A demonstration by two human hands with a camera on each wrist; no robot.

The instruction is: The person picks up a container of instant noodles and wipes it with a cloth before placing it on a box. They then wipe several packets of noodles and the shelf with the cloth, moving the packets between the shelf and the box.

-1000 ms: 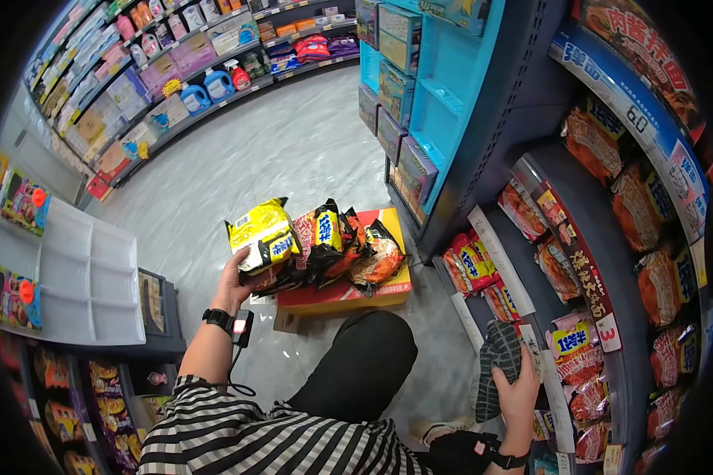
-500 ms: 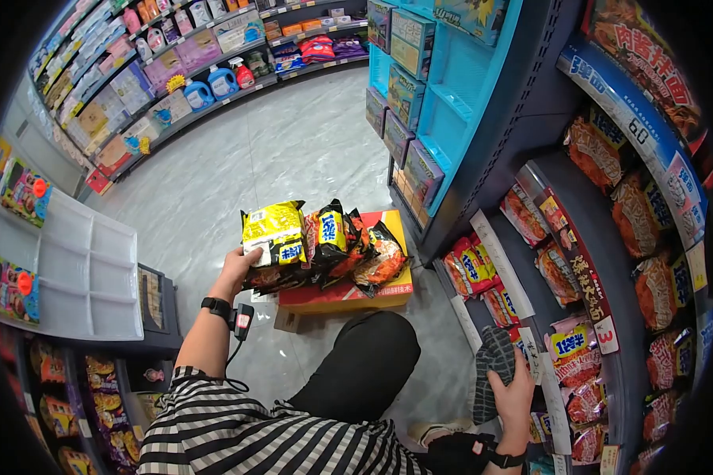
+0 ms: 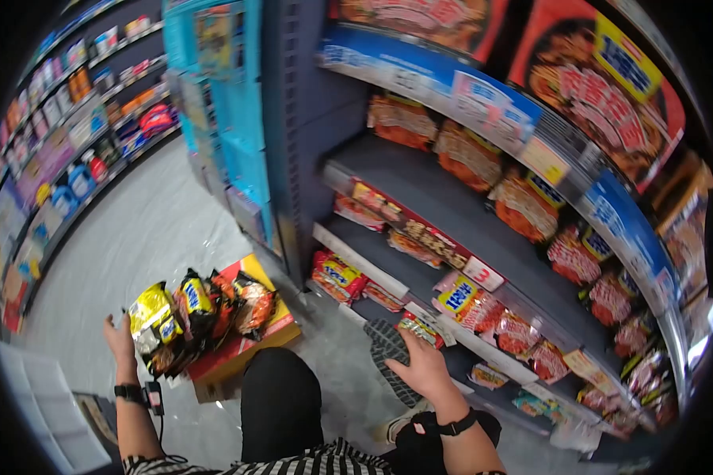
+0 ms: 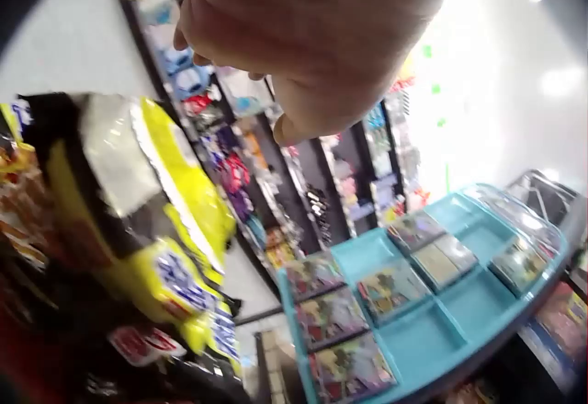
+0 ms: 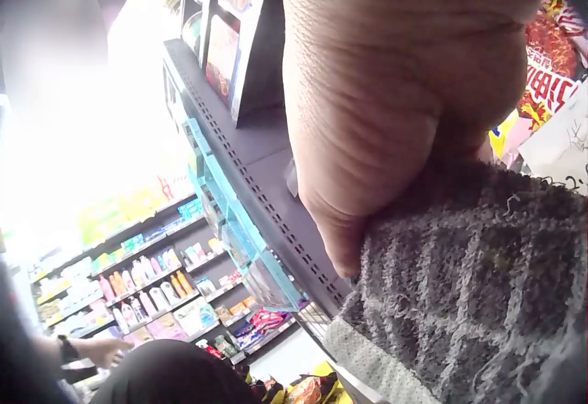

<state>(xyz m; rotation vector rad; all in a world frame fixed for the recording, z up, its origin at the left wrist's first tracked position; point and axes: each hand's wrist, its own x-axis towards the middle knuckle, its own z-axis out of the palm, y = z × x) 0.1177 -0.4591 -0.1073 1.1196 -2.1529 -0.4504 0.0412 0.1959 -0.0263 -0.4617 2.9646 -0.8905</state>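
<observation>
My left hand [image 3: 120, 342] is at the left side of a yellow-and-black instant noodle packet [image 3: 155, 317]. In the left wrist view that hand's fingers [image 4: 292, 128] are loose and stand apart from the packet. The packet lies with several black-and-red noodle packets [image 3: 255, 304] on a red-and-yellow cardboard box [image 3: 291, 331] on the floor. My right hand [image 3: 426, 366] grips a grey checked cloth [image 3: 384, 356] beside the lower shelf on the right. Up close, the cloth [image 5: 459, 284] has a fuzzy weave, with my thumb against its edge.
Tiered shelves [image 3: 420, 190] of noodle packets rise on the right. A turquoise display rack [image 3: 242, 119] stands at their left end, beyond the box. A white compartment tray [image 3: 43, 412] is low at the left. My bent knee [image 3: 281, 404] is between my arms.
My view has swung right toward the noodle shelves. The left hand has let go of the yellow noodle packet, which now leans against the others. The right hand still holds the cloth.
</observation>
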